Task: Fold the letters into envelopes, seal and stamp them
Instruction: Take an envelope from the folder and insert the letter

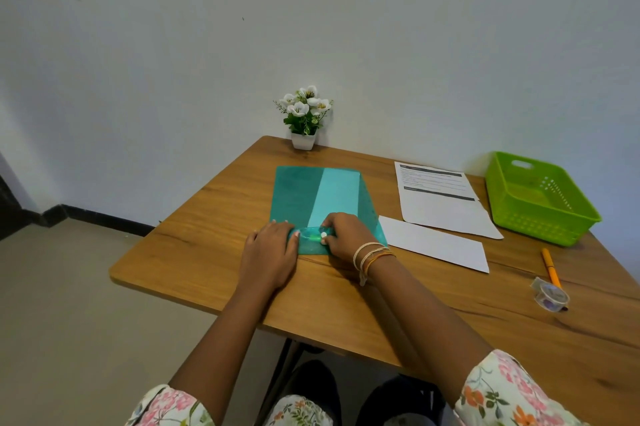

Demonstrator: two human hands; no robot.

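Observation:
A teal plastic folder (304, 193) lies on the wooden table (214, 252), with a lighter teal band running down its middle. Both hands rest at its near end, on a clear flap with a white snap button (323, 235). My left hand (272, 252) presses the near left corner, its thumb on the flap. My right hand (346, 235) pinches the flap at the button. To the right lie a blank white envelope (433, 242) and, behind it, a printed letter sheet (443, 200). What the folder holds is hidden.
A green plastic basket (540, 200) stands at the far right. An orange pen (550, 266) and a clear tape dispenser (550, 294) lie near the right edge. A small potted plant with white flowers (304, 117) stands against the wall.

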